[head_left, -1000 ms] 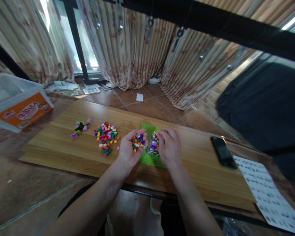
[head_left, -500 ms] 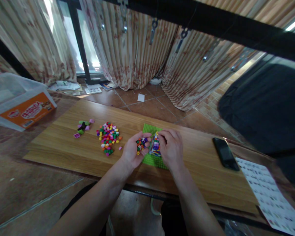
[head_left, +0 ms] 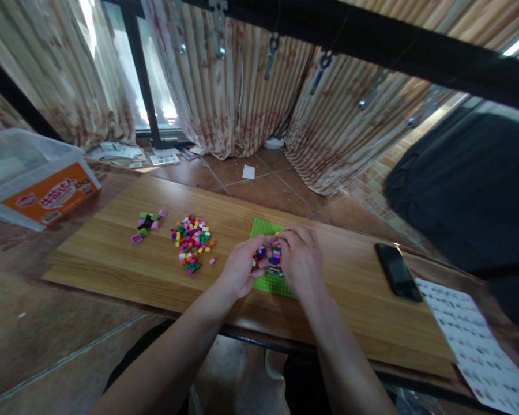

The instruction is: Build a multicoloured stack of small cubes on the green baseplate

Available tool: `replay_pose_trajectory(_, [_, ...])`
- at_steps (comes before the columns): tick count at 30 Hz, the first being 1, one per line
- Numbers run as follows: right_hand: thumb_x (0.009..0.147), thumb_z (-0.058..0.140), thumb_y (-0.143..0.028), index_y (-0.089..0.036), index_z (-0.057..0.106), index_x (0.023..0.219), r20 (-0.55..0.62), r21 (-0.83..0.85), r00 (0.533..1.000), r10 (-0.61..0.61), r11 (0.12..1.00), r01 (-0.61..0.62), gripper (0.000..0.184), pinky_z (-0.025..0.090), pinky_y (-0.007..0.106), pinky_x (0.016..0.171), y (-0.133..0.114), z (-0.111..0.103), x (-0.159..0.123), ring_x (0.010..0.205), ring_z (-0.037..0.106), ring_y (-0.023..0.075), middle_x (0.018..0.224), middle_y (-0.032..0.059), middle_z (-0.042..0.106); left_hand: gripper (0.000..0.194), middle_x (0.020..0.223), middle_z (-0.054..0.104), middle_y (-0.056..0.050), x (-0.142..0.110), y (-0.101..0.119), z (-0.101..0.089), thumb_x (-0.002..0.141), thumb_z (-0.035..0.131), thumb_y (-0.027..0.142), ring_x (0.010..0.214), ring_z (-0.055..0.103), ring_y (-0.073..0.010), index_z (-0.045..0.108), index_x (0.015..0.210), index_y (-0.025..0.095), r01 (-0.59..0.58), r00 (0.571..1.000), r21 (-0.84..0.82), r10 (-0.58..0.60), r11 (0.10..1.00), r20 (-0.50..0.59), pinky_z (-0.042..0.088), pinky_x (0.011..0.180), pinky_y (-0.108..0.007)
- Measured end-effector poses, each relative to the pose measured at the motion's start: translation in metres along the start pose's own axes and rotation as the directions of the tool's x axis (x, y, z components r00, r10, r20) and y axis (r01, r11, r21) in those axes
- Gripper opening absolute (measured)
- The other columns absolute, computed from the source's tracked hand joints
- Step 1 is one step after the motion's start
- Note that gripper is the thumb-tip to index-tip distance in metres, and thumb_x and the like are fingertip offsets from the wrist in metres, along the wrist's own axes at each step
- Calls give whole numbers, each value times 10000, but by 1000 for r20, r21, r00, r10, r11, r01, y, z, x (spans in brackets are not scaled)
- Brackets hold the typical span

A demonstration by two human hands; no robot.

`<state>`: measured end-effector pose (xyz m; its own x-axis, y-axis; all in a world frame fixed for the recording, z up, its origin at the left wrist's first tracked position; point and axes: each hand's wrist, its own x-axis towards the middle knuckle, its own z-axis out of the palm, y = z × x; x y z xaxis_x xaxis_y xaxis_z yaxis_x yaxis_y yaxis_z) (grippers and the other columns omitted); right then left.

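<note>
The left hand [head_left: 240,266] is cupped, fingers curled around a handful of small loose bricks [head_left: 262,252]; some show between thumb and fingers. The right hand [head_left: 305,262] is bent in a narrow pinch at the far end of the stack [head_left: 275,259], fingertips partly hidden. Whether a brick is gripped there cannot be told. The stack, multicoloured, stands on the green baseplate [head_left: 263,227], between the two hands. The baseplate lies flat on the wooden table [head_left: 350,311].

Left of the hands is a mixed pile [head_left: 192,236] of small bricks, with one pink brick [head_left: 212,261] lying just beside it. Farther left is a cluster [head_left: 147,223] of larger pink, green and dark bricks. A clear tub [head_left: 47,178] with an orange label stands past the table's left end. A phone [head_left: 398,272] lies at right, near a printed sheet [head_left: 476,346].
</note>
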<state>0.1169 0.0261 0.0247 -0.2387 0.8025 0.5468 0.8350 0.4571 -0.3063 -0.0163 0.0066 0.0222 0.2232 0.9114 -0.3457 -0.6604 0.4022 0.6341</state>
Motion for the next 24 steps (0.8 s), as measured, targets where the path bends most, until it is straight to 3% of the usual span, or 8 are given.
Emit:
replay_pose_trajectory(8, [901, 491, -175, -173, 696, 832, -15, 64, 998, 60, 996, -59, 216, 475, 374, 815, -3, -2, 2, 901, 560, 226, 908, 90, 647, 290, 596, 524, 17, 0, -1, 1, 735, 676, 377, 394, 350, -21, 679, 842, 107, -67, 997, 82, 70, 994, -33, 120, 356, -159])
replay_pose_trajectory(17, [901, 485, -171, -175, 703, 842, 13, 18, 1000, 26, 999, -26, 226, 472, 381, 804, -3, -3, 1, 893, 547, 233, 926, 96, 639, 302, 577, 521, 20, 0, -3, 3, 719, 694, 393, 378, 337, -20, 700, 825, 110, -110, 993, 141, 116, 984, -37, 105, 366, -172])
replay_pose_trajectory(24, [874, 528, -210, -206, 717, 805, -17, 167, 993, 119, 979, -115, 201, 483, 373, 819, -4, -5, 3, 890, 597, 210, 908, 70, 660, 260, 558, 523, 25, 3, -5, 3, 765, 645, 380, 359, 327, -23, 698, 789, 126, -147, 986, 198, 160, 969, -52, 150, 366, -184])
